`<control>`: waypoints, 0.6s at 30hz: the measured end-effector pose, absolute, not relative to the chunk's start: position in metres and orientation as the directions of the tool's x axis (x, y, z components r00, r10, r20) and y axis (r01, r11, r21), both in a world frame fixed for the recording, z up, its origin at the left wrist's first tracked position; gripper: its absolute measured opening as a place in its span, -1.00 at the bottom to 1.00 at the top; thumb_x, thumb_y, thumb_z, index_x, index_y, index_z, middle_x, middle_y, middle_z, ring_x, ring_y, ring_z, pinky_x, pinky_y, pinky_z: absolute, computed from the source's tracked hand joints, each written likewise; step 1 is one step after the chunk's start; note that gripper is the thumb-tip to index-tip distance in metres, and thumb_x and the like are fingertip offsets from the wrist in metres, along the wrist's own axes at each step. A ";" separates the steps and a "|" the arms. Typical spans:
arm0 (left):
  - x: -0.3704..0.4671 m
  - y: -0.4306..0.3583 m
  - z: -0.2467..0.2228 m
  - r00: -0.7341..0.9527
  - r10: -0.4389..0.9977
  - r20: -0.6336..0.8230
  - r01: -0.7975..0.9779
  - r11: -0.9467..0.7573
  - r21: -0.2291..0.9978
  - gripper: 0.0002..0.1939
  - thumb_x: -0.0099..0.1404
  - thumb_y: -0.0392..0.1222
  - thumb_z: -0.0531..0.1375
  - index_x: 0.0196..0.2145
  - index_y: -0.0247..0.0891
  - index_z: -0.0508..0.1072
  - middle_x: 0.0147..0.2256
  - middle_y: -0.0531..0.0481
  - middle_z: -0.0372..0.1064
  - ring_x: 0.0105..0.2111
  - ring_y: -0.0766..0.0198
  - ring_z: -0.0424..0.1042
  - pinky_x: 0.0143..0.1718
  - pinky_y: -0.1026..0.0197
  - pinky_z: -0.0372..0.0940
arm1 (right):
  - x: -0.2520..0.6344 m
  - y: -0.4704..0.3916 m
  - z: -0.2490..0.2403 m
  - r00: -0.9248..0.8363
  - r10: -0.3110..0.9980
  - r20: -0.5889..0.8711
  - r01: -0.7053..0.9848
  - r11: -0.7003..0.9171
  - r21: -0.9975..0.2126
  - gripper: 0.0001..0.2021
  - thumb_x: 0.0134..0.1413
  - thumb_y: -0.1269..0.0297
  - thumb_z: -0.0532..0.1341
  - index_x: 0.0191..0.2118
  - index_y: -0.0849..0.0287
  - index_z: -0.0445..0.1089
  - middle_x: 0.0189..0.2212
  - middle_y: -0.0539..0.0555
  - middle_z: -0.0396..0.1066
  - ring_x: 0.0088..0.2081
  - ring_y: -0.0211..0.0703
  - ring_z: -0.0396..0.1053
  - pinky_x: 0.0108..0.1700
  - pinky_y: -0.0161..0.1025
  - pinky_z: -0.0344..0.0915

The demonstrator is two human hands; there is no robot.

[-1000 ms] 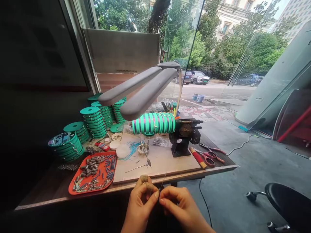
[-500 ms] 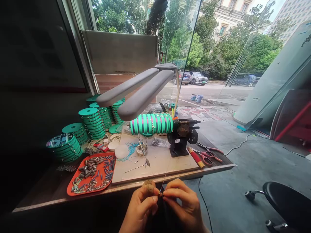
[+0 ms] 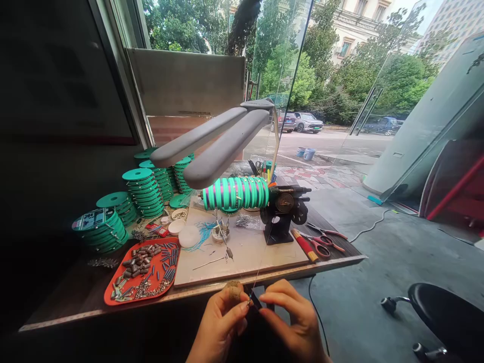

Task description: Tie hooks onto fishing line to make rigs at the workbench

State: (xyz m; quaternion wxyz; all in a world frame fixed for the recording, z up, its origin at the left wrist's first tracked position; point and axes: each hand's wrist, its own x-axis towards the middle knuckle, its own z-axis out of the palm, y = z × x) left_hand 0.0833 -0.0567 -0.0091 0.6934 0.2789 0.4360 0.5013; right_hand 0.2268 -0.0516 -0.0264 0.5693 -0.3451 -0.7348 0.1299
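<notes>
Pinched a tiny fitting [image 3: 250, 303] between thumb and fingertip of the left hand [image 3: 221, 316], just beside a thin line [image 3: 257, 277]. Held the right hand [image 3: 290, 311] near, fingers curled; could not tell whether grasping anything. Looked light, hard and easily dropped, so probably best taken by the sides. Noted the edge of the desk [image 3: 342, 247] close ahead of the fingers, the orange tray [image 3: 110, 296] leftward, the spools [image 3: 235, 194] beyond, the scissors [image 3: 321, 244] beyond and right.

Head camera, facing forward and down
It looks from head height across the bench [image 3: 71, 290], left hand [image 3: 221, 318] and right hand [image 3: 297, 313] close at the bottom, street [image 3: 340, 141] far beyond.
</notes>
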 end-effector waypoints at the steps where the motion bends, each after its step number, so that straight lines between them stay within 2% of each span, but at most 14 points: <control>1: 0.084 -0.057 -0.008 0.116 0.935 -0.334 -0.456 0.349 0.819 -0.73 -0.20 -0.13 0.38 -0.53 -0.31 0.46 -0.50 0.05 0.21 -0.57 0.49 0.07 -0.56 0.45 0.01 | 0.224 -0.052 -0.027 -0.114 0.637 0.762 0.344 0.745 -0.571 -0.91 0.02 0.46 0.14 -0.37 0.36 0.37 -0.44 0.04 0.23 -0.33 -0.59 0.22 -0.29 -0.65 0.24; 5: 0.085 -0.058 -0.006 0.126 0.925 -0.360 -0.477 0.374 0.795 -0.69 -0.24 -0.12 0.40 -0.54 -0.31 0.44 -0.52 0.07 0.17 -0.57 0.50 0.07 -0.54 0.45 0.03 | 0.210 -0.051 -0.023 -0.060 0.628 0.776 0.307 0.751 -0.584 -0.89 0.04 0.49 0.10 -0.40 0.34 0.37 -0.45 0.03 0.23 -0.33 -0.60 0.21 -0.30 -0.67 0.23; 9: 0.084 -0.057 -0.009 0.118 0.945 -0.304 -0.440 0.325 0.837 -0.72 -0.19 -0.11 0.38 -0.55 -0.32 0.44 -0.45 0.05 0.18 -0.54 0.50 0.09 -0.55 0.45 0.02 | 0.209 -0.049 -0.008 -0.035 0.626 0.779 0.369 0.732 -0.572 -0.90 0.04 0.53 0.08 -0.41 0.37 0.33 -0.40 0.02 0.27 -0.29 -0.60 0.25 -0.22 -0.65 0.26; 15: 0.083 -0.054 -0.015 0.090 0.970 -0.224 -0.364 0.241 0.900 -0.75 -0.10 -0.11 0.34 -0.53 -0.32 0.42 -0.43 0.05 0.12 -0.54 0.50 0.06 -0.55 0.45 -0.01 | 0.216 -0.043 -0.001 -0.188 0.441 0.878 0.560 0.782 -0.273 -0.76 0.13 0.48 -0.03 -0.44 0.36 0.35 -0.46 0.04 0.27 -0.29 -0.53 0.22 -0.19 -0.56 0.18; 18: 0.083 -0.054 -0.016 0.091 0.975 -0.203 -0.343 0.222 0.913 -0.74 -0.10 -0.10 0.34 -0.53 -0.32 0.41 -0.46 0.06 0.09 -0.55 0.50 0.05 -0.55 0.44 -0.02 | 0.218 -0.039 -0.004 -0.256 0.421 0.870 0.561 0.798 -0.221 -0.74 0.14 0.47 -0.03 -0.46 0.36 0.36 -0.49 0.06 0.24 -0.31 -0.51 0.17 -0.22 -0.54 0.11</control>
